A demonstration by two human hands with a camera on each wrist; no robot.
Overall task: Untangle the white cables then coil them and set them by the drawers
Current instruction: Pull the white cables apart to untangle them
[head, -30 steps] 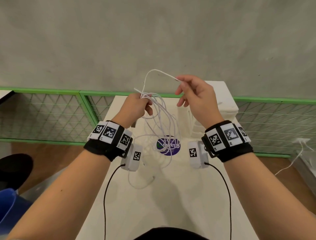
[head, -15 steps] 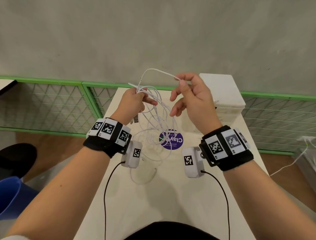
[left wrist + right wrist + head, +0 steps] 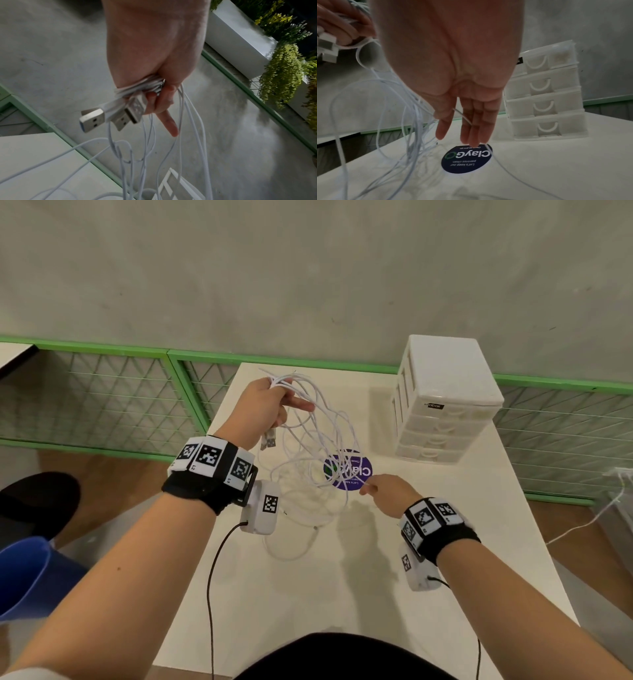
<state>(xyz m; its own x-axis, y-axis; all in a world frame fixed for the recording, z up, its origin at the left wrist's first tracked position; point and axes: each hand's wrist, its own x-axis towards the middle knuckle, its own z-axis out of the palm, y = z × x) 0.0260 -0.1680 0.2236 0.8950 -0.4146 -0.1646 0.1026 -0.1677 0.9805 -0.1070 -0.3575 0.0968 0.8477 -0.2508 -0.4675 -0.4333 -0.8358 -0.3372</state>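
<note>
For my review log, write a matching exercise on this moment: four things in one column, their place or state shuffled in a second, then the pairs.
Things:
1. left hand
2. right hand
3. drawers
4. round sticker

Place or state:
A. flat on the table, beneath hanging loops
B. low over the table, one strand between its fingers
C. raised, gripping the bunched white cables and USB plugs
D. standing at the table's far right corner

Pairs: 1-C, 2-B, 3-D, 4-A

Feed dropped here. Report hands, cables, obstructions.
Left hand grips bunched cables, plugs dangling. Right hand pinches one strand, low over table. Cables tangled, uncoiled. Nothing blocks the drawers.
</note>
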